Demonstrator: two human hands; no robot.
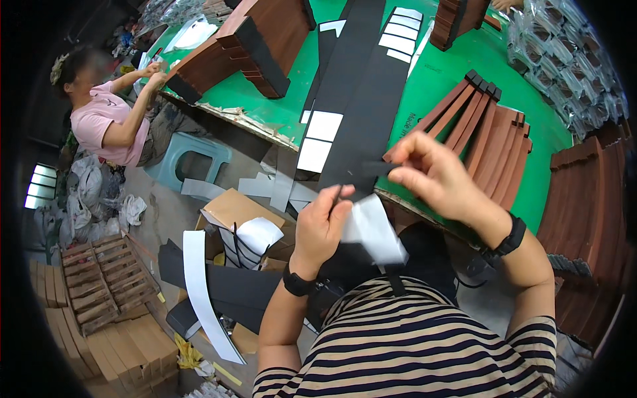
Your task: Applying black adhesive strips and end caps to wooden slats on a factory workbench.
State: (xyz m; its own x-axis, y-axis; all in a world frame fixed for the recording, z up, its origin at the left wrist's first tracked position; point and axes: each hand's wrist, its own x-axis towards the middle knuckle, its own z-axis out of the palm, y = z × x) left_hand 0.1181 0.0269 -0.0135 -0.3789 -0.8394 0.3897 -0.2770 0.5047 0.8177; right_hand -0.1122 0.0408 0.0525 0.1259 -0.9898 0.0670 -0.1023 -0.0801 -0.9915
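My left hand (321, 224) is closed, thumb against fingers, at the near edge of the green table. A thin dark strip end shows between its fingertips, and a white backing sheet (375, 232) hangs right beside it, blurred. My right hand (434, 174) pinches a small black strip (377, 168), smeared by motion, over a long black foam sheet (361, 93). Whether the strip joins what my left hand holds, I cannot tell. White rectangles (321, 139) lie on black foam just beyond my left hand. Brown slats with black ends (488, 142) lie to the right of my right hand.
Stacked brown slats (577, 205) stand at the right, below plastic-wrapped bundles (564, 66). Brown panels (265, 46) rest on the green table (424, 86). A co-worker in pink (109, 123) works at the far left near a blue stool (189, 156). An open carton (242, 212) holds scraps.
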